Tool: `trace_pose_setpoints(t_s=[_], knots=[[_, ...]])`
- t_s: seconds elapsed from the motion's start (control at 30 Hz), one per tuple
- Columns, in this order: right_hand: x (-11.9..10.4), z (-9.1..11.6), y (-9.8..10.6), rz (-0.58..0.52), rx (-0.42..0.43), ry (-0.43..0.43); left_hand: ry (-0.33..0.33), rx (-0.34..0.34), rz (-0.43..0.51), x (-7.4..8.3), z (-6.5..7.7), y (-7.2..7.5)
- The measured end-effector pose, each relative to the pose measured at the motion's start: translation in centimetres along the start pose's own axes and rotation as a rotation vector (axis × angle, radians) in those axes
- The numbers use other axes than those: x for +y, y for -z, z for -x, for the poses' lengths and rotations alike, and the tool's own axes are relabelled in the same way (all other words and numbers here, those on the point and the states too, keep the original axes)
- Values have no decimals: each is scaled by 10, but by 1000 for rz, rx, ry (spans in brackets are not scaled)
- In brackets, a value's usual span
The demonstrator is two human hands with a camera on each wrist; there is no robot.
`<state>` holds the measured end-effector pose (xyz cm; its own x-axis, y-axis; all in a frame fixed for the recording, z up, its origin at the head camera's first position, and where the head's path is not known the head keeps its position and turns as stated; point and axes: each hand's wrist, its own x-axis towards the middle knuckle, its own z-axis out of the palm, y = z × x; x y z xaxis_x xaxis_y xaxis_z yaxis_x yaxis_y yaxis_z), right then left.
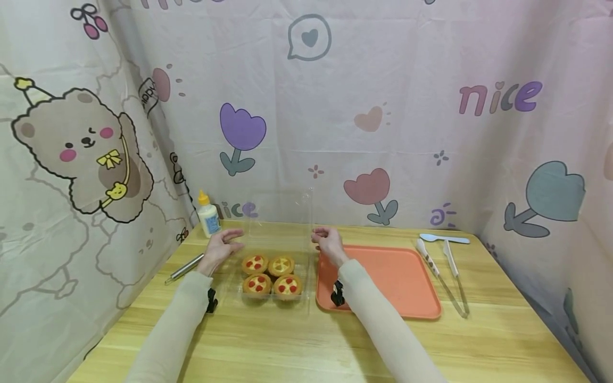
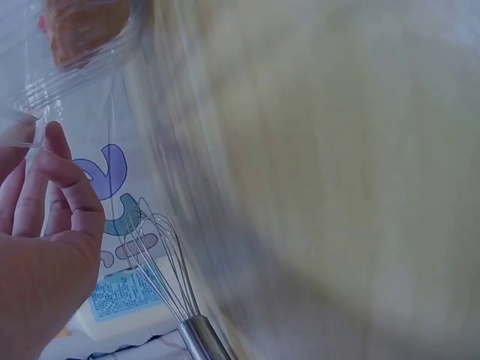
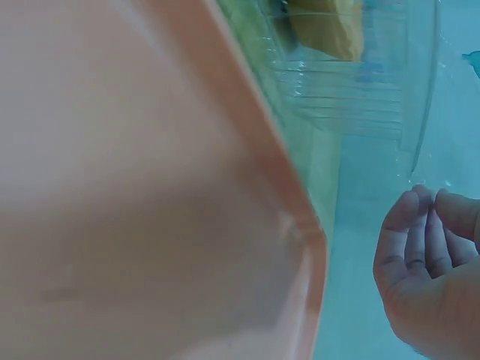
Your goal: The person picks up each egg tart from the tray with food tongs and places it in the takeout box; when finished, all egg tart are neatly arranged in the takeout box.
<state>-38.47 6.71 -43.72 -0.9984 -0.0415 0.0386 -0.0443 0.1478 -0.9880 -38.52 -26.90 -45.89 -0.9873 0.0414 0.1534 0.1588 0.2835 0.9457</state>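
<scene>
A clear plastic box (image 1: 306, 299) stands on the table with its hinged lid (image 1: 280, 215) raised upright at the back. Inside sit several small round tarts (image 1: 257, 285), topped with red or yellow pieces. My left hand (image 1: 221, 249) is at the lid's left side, where its fingertips pinch the clear edge in the left wrist view. On the other side my right hand (image 1: 329, 244) has thumb and fingertips together at the lid's right edge. The right wrist view shows that hand (image 3: 427, 262) right at the lid's corner.
An orange tray (image 1: 383, 282) lies right of the box, under my right forearm. Metal tongs (image 1: 450, 287) and a pale blue plastic knife (image 1: 445, 239) are farther right. At the left are a whisk (image 2: 169, 277) and a white bottle (image 1: 209, 219) with a yellow cap. A printed curtain (image 1: 407, 80) hangs behind.
</scene>
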Motion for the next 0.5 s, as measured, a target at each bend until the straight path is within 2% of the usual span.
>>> trace_pose_setpoints(t_s=[0.27, 0.5], knots=[[-2, 2, 1, 100, 10, 75, 11, 22, -84, 5, -1, 1], [2, 5, 5, 183, -3, 138, -35, 44, -193, 18, -1, 3]])
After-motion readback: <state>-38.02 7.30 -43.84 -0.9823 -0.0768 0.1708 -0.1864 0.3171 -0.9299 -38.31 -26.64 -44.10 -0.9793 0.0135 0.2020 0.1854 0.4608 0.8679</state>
